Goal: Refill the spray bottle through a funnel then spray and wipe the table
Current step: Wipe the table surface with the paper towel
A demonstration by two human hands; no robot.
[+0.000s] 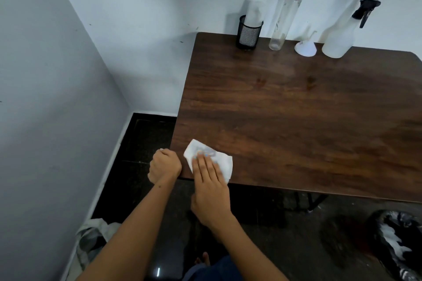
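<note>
My right hand [210, 186] lies flat, fingers together, pressing a white paper towel [225, 163] onto the near left corner of the dark wooden table [296, 116]. My left hand [164, 165] is closed in a fist beside the table's left edge, with nothing visible in it. At the back against the wall stand the translucent spray bottle [340, 36] with a black trigger head, a small white funnel [305, 48] lying mouth down, and a tall clear bottle [282, 23] with a purple cap.
A black mesh cup [247, 35] holding rolled white paper stands at the table's back left corner. A grey wall runs close on the left. Below lie dark floor, a pale bag [93, 237] by the wall and a black-and-white item [397, 242] at the right.
</note>
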